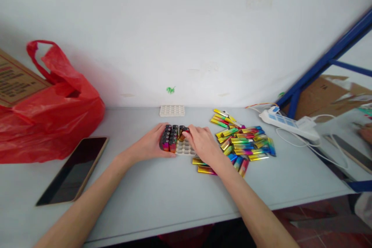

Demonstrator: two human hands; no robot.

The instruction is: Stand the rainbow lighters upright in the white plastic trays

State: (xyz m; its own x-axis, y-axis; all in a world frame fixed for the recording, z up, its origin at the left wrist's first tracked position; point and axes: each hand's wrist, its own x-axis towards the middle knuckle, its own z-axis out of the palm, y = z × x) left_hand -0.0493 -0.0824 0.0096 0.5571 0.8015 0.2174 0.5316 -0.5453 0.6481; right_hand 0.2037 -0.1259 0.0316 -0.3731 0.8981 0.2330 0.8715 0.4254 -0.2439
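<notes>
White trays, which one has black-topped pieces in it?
The nearer tray, between the left hand and right hand: black-topped pieces stand in it, while the far tray shows none.

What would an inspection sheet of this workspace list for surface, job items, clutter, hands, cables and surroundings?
Surface: grey table against a white wall.
Job items: black-topped pieces upright in a white grid tray; loose shiny pieces heaped at right; second white tray near the wall.
Clutter: phone, red bag and carton at left.
Hands: left hand cups the upright pieces; right hand pinches one at the tray.
Cables: white cables around the power strip.
Surroundings: blue frame and cardboard at right.
</notes>
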